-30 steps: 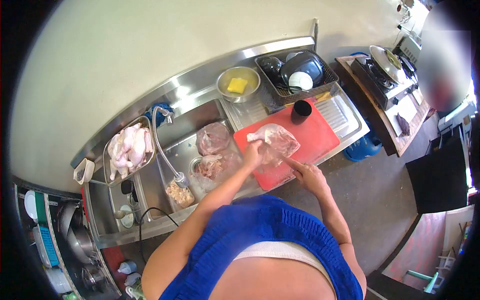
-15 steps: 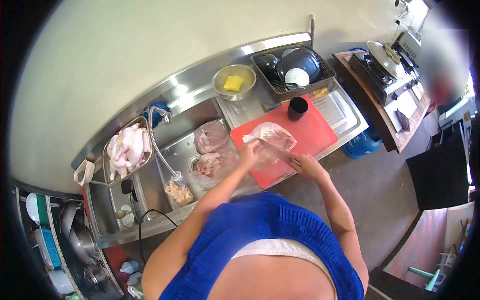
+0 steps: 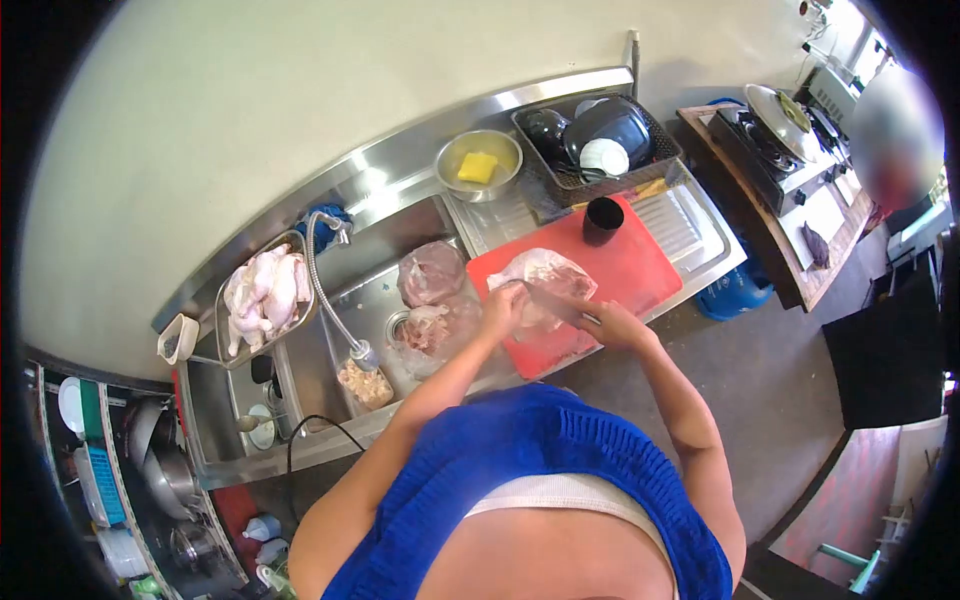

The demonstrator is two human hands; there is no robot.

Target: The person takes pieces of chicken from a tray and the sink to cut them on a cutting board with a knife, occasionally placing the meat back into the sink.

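Note:
A pale raw chicken piece (image 3: 545,268) with pink meat lies on a red cutting board (image 3: 640,265) at the sink's right. My right hand (image 3: 612,325) is closed round the handle of a wide-bladed knife (image 3: 550,301). Its blade points left across the near side of the chicken piece, and the tip reaches close to my left fingers. My left hand (image 3: 504,308) is closed on the chicken's left end, with its fingertips partly hidden. Behind the meat, a black cup (image 3: 602,221) stands on the board.
The steel sink (image 3: 350,300) holds bagged meat (image 3: 431,273) and a tub of pale pieces (image 3: 365,384). Whole chickens (image 3: 262,290) fill a tray at left. A faucet hose (image 3: 322,290), metal bowl (image 3: 495,183), dish rack (image 3: 590,150) and stove (image 3: 770,160) surround the workspace. Another person stands far right.
The whole view has shifted slightly right and down. The knife still lies across the chicken piece, and both hands keep nearly the same place on the board.

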